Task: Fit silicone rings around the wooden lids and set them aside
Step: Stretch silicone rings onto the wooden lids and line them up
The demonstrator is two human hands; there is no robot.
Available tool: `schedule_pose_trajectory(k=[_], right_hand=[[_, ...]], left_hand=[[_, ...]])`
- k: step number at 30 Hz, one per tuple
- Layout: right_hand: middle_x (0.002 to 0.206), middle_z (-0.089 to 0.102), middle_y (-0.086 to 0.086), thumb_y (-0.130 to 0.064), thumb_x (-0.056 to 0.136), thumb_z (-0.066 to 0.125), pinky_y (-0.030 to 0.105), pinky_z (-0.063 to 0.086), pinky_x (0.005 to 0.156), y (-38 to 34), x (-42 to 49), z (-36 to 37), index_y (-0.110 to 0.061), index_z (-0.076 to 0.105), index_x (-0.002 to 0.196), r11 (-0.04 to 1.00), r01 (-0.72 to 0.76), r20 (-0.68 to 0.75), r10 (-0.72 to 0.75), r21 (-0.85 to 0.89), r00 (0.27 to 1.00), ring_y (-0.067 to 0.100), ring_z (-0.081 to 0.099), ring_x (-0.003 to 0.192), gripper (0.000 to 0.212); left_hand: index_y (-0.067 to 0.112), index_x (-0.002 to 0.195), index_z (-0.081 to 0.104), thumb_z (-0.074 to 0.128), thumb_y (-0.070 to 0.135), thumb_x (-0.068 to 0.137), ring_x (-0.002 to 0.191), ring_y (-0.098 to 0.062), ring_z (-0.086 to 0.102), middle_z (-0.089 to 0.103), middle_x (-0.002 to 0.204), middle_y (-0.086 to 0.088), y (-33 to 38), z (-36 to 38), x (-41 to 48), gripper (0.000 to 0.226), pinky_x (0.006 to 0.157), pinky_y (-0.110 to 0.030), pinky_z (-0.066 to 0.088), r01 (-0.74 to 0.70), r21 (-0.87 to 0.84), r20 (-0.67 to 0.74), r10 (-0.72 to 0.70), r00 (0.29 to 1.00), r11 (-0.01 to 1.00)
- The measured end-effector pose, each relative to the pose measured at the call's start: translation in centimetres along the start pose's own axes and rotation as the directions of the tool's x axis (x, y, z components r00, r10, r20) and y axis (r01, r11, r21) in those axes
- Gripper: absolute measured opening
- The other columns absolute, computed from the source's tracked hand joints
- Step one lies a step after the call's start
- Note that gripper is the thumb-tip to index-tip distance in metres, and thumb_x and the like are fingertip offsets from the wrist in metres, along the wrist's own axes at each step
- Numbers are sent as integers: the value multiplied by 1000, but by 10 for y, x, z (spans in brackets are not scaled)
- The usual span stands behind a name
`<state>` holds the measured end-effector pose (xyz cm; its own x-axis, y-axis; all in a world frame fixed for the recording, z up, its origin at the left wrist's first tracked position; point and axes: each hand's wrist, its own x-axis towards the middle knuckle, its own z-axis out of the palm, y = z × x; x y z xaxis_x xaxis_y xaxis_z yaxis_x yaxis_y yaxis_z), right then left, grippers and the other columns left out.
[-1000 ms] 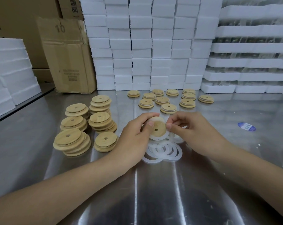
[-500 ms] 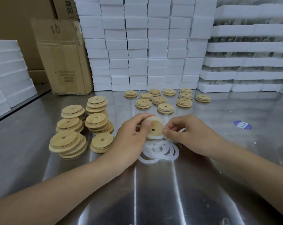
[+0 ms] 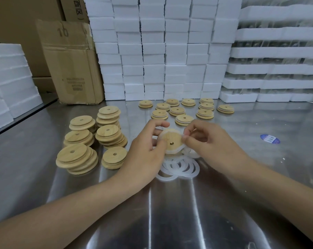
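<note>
Now: both hands meet on one wooden lid [image 3: 172, 140], held tilted just above the steel table [image 3: 170, 212].

Grip: the left hand [image 3: 146, 151] curls round the lid's left edge, thumb across its face, fingers behind. The right hand [image 3: 211, 142] pinches at the lid's right edge, fingertips on the white silicone ring [image 3: 171, 152] that shows around the rim. Whether the ring is seated all the way round cannot be told.

- Directly under the hands: a loose pile of rings [image 3: 180, 168], overlapping, flat on the table.
- Left of the left hand: stacks of bare lids [image 3: 91, 141], several piles close together, some leaning.
- Beyond the hands, farther out: ringed lids [image 3: 184, 110] laid singly in rows, apart from one another.
- Right of the right hand, well apart: a blue sticker [image 3: 270, 138] on the table.
- Behind everything: white foam blocks [image 3: 161, 51] stacked in a wall, with a cardboard box [image 3: 71, 65] at its left end.
</note>
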<state>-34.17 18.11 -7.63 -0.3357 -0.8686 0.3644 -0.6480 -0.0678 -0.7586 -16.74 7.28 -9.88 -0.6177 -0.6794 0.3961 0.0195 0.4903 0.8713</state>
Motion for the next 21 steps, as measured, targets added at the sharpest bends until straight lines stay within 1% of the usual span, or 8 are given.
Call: schedule_pose_trajectory(k=[3, 5, 7, 8, 11, 14, 19, 21], right_hand=[[87, 73, -10, -22, 97, 70, 32, 55, 83, -3, -3, 1, -28, 67, 89, 992, 114, -49, -116, -45, 992, 8, 70, 89, 10], [91, 72, -15, -24, 97, 69, 18, 49, 85, -6, -5, 2, -32, 66, 90, 976, 181, -47, -187, -118, 981, 7, 70, 98, 11], [93, 72, -19, -31, 96, 66, 10, 43, 84, -8, -6, 3, -35, 65, 91, 962, 222, -28, -229, -158, 973, 5, 69, 101, 7], [93, 72, -20, -36, 95, 64, 10, 43, 85, -9, -6, 3, -36, 64, 92, 958, 233, -18, -239, -166, 971, 3, 69, 101, 3], [95, 73, -20, -47, 93, 60, 10, 43, 78, -11, -7, 0, -35, 66, 92, 946, 244, -4, -251, -213, 968, -6, 67, 94, 13], [96, 73, -19, -43, 94, 64, 7, 39, 70, -9, -4, -4, -33, 69, 89, 940, 210, 5, -217, -269, 976, -7, 64, 89, 12], [100, 74, -16, -35, 99, 69, 9, 39, 81, -6, 3, -9, -31, 71, 92, 952, 172, 62, -161, -255, 985, 1, 64, 102, 9], [103, 74, -14, -35, 99, 69, 16, 44, 88, -5, 5, -11, -31, 71, 92, 957, 166, 98, -147, -236, 984, 3, 64, 104, 9]], left_hand=[[49, 117, 62, 63, 20, 94, 85, -18, 74, 70, 104, 10, 0, 2, 0, 37, 63, -28, 53, 18, -11, 19, -17, 1000, 1000], [45, 117, 66, 68, 29, 90, 93, -17, 73, 71, 103, 10, -1, 3, 0, 32, 72, -31, 59, 13, -4, 26, -13, 1000, 1000], [39, 117, 70, 74, 30, 98, 101, -14, 73, 75, 104, 11, -1, 2, 0, 21, 84, -38, 63, -9, 8, 55, 8, 998, 1000], [36, 116, 73, 74, 29, 101, 103, -14, 74, 77, 104, 10, -1, 2, -1, 17, 87, -42, 64, -19, 14, 69, 18, 997, 1000], [33, 112, 76, 73, 25, 102, 100, -15, 75, 79, 102, 9, -2, 1, 0, 13, 89, -48, 63, -14, 14, 60, 14, 998, 1000], [34, 108, 76, 75, 26, 101, 99, -19, 76, 79, 101, 9, -3, 1, 2, 11, 91, -52, 63, 32, -12, 43, -32, 999, 999], [33, 106, 77, 74, 24, 101, 99, -19, 77, 80, 100, 9, -4, 1, 4, 9, 93, -53, 63, 93, -58, 34, -92, 995, 994], [32, 105, 77, 74, 24, 101, 99, -18, 77, 80, 100, 10, -3, 1, 4, 10, 94, -51, 63, 104, -64, 30, -102, 994, 992]])
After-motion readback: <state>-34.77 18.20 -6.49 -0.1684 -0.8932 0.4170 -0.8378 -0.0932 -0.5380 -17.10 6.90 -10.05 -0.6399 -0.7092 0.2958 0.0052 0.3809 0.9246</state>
